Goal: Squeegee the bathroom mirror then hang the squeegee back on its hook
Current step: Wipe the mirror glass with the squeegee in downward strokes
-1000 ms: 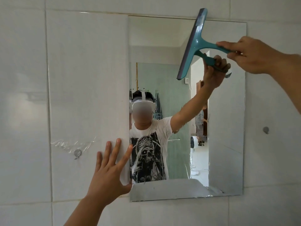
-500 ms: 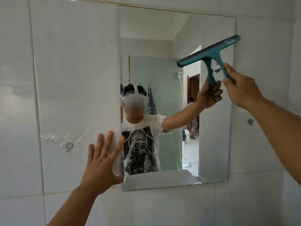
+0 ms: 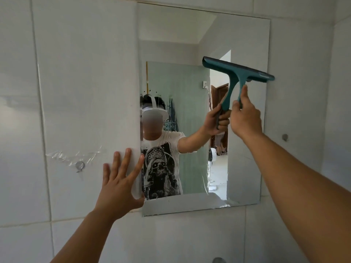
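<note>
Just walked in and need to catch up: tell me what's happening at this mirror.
A person is squeegeeing the wall mirror. The right hand grips the handle of a teal squeegee, its blade lying across the mirror's right side. The left hand is spread flat at the mirror's lower left edge. A small metal hook is on the tiles to the left, with nothing on it.

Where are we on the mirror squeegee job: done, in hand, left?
Done: nothing clearly. In hand: the right hand grips the teal squeegee, blade across the mirror on its right side; the left hand lies flat at the left edge. Left: streaks and droplets around the middle and bottom need wiping, then hanging the squeegee; one wall hook sits left, another right.
</note>
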`<state>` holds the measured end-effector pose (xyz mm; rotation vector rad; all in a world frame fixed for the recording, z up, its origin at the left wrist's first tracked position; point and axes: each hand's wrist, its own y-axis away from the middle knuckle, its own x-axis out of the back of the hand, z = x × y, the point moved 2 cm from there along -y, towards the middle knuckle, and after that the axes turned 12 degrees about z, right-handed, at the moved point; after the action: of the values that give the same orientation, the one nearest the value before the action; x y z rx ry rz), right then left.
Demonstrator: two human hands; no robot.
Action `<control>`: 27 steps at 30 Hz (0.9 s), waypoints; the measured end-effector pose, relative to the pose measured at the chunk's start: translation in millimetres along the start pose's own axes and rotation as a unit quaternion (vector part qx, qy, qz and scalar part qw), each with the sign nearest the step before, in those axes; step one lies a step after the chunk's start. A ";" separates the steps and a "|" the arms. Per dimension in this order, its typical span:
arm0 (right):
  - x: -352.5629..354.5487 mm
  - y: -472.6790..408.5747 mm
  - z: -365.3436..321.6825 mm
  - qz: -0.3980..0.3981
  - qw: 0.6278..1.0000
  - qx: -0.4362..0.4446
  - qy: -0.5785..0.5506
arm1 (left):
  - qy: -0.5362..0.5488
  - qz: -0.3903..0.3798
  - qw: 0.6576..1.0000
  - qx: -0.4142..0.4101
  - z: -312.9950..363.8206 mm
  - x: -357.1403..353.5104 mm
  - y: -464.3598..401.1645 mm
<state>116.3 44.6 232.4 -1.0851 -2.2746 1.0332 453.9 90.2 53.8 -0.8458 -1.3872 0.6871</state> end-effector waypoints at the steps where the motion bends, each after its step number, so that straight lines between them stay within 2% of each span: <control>1: -2.5 4.3 -4.0 0.004 1.000 -0.006 -0.007 | 0.002 0.001 1.000 0.001 -0.8 -0.3 0.2; 8: -32.7 37.4 -39.1 0.024 0.991 -0.081 -0.103 | -0.004 -0.010 1.000 -0.001 -2.0 -1.2 0.2; 13: -47.5 53.5 -66.8 0.029 0.970 -0.150 -0.189 | 0.000 -0.013 1.000 0.003 -3.2 -1.3 -0.9; 18: -62.7 77.2 -87.8 0.033 0.964 -0.148 -0.220 | -0.007 -0.013 1.000 0.006 -2.5 0.0 -1.3; 23: -101.3 111.5 -101.3 -0.015 0.964 -0.134 -0.231 | 0.003 -0.012 1.000 0.009 -2.2 1.0 -1.1; 27: -100.9 116.6 -100.1 -0.034 0.956 -0.130 -0.262 | -0.005 -0.014 1.000 0.007 -2.5 1.0 -1.0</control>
<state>297.0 58.5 201.7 -0.8935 -2.9171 1.1201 456.4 90.3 55.3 -0.8123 -1.4003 0.6798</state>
